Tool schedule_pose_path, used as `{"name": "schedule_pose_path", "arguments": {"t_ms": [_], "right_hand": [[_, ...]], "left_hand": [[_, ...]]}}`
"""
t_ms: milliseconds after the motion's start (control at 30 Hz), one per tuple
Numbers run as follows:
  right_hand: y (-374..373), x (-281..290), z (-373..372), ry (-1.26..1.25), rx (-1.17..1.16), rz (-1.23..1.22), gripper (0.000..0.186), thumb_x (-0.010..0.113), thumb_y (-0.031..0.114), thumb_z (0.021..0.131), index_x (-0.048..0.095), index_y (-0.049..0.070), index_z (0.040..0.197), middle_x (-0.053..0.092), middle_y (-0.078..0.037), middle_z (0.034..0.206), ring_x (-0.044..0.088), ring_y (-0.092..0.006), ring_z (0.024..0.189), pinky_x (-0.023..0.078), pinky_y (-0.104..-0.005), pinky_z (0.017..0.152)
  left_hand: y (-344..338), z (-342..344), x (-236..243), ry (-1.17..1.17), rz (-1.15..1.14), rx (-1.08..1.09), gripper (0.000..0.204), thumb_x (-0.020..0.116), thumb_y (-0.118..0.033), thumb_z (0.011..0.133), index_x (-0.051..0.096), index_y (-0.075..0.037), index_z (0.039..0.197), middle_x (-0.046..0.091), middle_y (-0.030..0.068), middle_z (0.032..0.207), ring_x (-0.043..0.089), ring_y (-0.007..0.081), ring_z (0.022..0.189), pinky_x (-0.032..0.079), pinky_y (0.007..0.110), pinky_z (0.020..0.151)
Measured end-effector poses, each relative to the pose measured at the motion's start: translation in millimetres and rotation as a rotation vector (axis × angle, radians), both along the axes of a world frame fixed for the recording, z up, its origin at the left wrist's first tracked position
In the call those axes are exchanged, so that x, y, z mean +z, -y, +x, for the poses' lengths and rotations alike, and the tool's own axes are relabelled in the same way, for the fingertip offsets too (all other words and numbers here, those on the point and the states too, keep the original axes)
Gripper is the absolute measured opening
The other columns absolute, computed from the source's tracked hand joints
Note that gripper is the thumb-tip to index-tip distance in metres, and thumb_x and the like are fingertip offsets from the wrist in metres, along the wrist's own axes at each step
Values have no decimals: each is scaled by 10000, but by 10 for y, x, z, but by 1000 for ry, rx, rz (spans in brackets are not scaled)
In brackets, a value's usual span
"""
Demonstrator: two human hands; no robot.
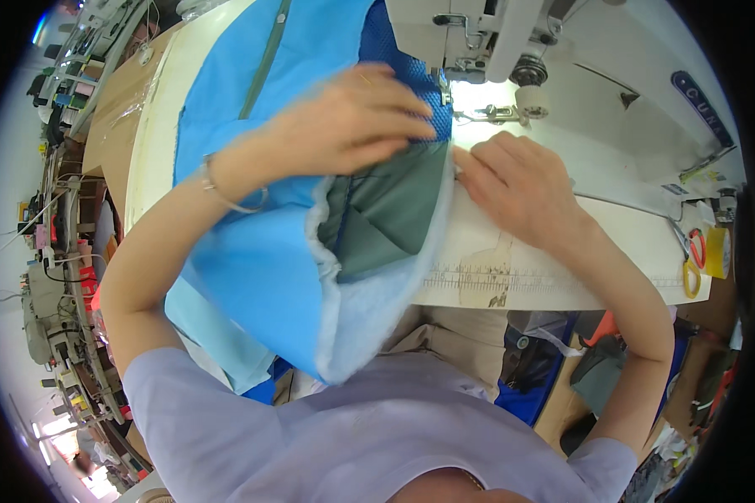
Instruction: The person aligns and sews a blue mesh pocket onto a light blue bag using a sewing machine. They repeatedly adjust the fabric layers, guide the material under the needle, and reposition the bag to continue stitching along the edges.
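Note:
A large bright-blue fabric piece (268, 277) lies over the sewing table and hangs down at its near edge. It has a fluffy white lining (369, 327), a grey-green inner panel (394, 214) and dark-blue mesh (390, 50). My left hand (356, 121), slightly blurred, rests over the mesh and panel with its fingers stretched out. Just right of the fabric's white border, my right hand (520, 189) has its thumb and forefinger pinched on that edge. Beyond both hands, the sewing machine's presser foot (446, 94) stands at the edge of the mesh.
The white sewing machine (637, 101) fills the far right under a bright lamp. A printed ruler (554, 277) runs along the table's near side. Scissors (693, 260) and a yellow tape roll (717, 252) lie at the right end. Cluttered shelves (59, 335) stand at left.

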State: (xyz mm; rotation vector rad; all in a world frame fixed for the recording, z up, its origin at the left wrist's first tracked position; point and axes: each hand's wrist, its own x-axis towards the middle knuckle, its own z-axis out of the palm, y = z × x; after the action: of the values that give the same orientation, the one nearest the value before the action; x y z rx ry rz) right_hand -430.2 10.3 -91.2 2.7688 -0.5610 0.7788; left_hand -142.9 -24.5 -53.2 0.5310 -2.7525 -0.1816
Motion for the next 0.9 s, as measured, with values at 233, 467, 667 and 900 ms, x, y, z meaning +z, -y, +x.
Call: {"name": "schedule_pose_path", "arguments": {"t_ms": [233, 467, 667, 900], "right_hand": [[-785, 118, 155, 328, 266, 75, 334, 676, 143, 750, 691, -56, 1018, 676, -144, 1031, 654, -282, 974, 552, -361, 774], [-793, 289, 493, 298, -28, 95, 352, 703, 317, 920, 747, -31, 943, 712, -146, 1047, 662, -303, 1074, 551, -416, 918], [-720, 337, 630, -4, -46, 868, 611, 519, 540, 1033, 783, 13, 871, 702, -234, 1083, 632, -386, 1090, 497, -474, 943], [-908, 440, 731, 565, -76, 1433, 645, 593, 598, 986, 734, 18, 1232, 729, -166, 1205, 675, -288, 1097, 523, -435, 917]], "left_hand": [[-518, 1642, 355, -249, 29, 1284, 479, 639, -332, 1010, 665, 10, 1344, 706, 213, 1289, 638, 283, 1249, 457, 377, 1088], [-1197, 2095, 267, -516, 976, 1586, 529, 647, -579, 962, 705, -56, 1016, 683, -8, 810, 653, 112, 668, 531, 286, 571], [-1071, 1907, 183, -733, 1047, 1015, 600, 728, -406, 937, 641, 68, 1295, 730, 154, 1163, 715, 219, 983, 578, 349, 868], [-866, 1919, 1328, -1233, 613, 762, 621, 700, -437, 965, 603, -7, 1402, 619, 119, 1386, 607, 203, 1227, 486, 347, 1056]]}}
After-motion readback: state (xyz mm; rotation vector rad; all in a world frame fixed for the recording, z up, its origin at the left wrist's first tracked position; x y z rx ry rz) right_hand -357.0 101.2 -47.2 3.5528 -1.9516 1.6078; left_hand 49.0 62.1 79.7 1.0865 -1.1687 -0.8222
